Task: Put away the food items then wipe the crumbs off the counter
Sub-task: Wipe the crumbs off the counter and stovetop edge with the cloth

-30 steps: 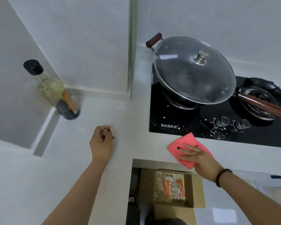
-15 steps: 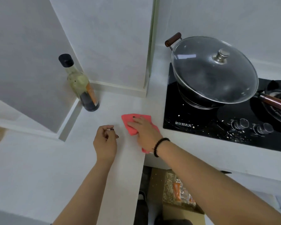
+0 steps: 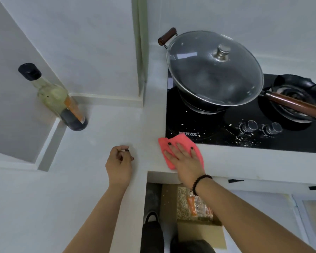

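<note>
We see a white counter (image 3: 102,136) that turns a corner, and we take it as our landmark. Set into the counter, at its far right part, is a black hob (image 3: 226,128), and pale crumbs (image 3: 244,141) lie scattered on the glass near the two knobs (image 3: 248,126). On the left burner of the hob stands a wok (image 3: 195,101) under a glass lid (image 3: 213,70) with a metal knob; the long brown handle (image 3: 295,105) of the wok reaches over the right burner. At the far left corner of the counter, close against the wall, stands a bottle (image 3: 60,101) with a black cap, dark liquid at its bottom and an orange label. Below the front edge of the counter, on the floor, is an open box (image 3: 201,225), and a food packet (image 3: 195,207) with orange print lies inside it.

On the counter, just in front of the hob's near left corner, lies a pink cloth (image 3: 182,143). The right hand (image 3: 184,161) lies flat on the cloth with the fingers straight and spread, pressing it on the counter; a dark bead bracelet (image 3: 201,183) is around the wrist. The left hand (image 3: 119,165) rests on the counter just left of the cloth, not touching it, its fingers curled with the tips near the thumb. We cannot tell if it pinches something small.
</note>
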A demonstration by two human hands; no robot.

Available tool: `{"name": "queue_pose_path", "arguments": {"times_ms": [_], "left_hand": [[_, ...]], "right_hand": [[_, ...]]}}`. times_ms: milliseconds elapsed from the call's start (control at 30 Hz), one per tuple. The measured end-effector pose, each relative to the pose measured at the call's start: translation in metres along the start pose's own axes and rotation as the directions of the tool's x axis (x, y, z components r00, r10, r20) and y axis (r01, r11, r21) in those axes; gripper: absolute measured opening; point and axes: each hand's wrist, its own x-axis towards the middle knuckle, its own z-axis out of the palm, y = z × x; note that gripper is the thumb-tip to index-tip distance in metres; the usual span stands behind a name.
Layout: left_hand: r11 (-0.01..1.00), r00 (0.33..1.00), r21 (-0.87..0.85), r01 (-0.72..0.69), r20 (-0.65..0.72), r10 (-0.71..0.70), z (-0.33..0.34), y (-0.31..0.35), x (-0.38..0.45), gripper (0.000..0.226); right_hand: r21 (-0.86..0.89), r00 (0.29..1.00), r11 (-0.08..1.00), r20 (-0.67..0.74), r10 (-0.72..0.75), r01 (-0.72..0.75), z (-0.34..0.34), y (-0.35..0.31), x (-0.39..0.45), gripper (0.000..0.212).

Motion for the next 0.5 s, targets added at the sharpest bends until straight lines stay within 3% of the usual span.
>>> {"name": "queue_pose_path", "arguments": {"times_ms": [167, 300, 400, 500], "left_hand": [[0.999, 0.996, 0.017, -0.03, 0.083, 0.029, 0.023, 0.008, 0.001, 0.02], [0.999, 0.992, 0.028, -0.033, 0.127, 0.029, 0.037, 0.007, 0.003, 0.02], [0.998, 0.986, 0.04, -0.043, 0.161, 0.036, 0.05, 0.005, 0.003, 0.02], [0.99, 0.97, 0.097, -0.103, 0.229, 0.078, 0.064, 0.005, 0.01, 0.021]], "right_hand": [[0.097, 0.98, 0.975, 0.026, 0.199, -0.2, 0.008, 0.031, -0.029, 0.087], [0.44, 0.917, 0.842, -0.094, 0.389, -0.312, -0.002, 0.036, -0.03, 0.071], [0.759, 0.863, 0.628, -0.191, 0.467, -0.172, -0.019, 0.034, -0.011, 0.061], [0.785, 0.829, 0.612, -0.279, 0.485, -0.093, -0.043, 0.026, 0.018, 0.068]]}}
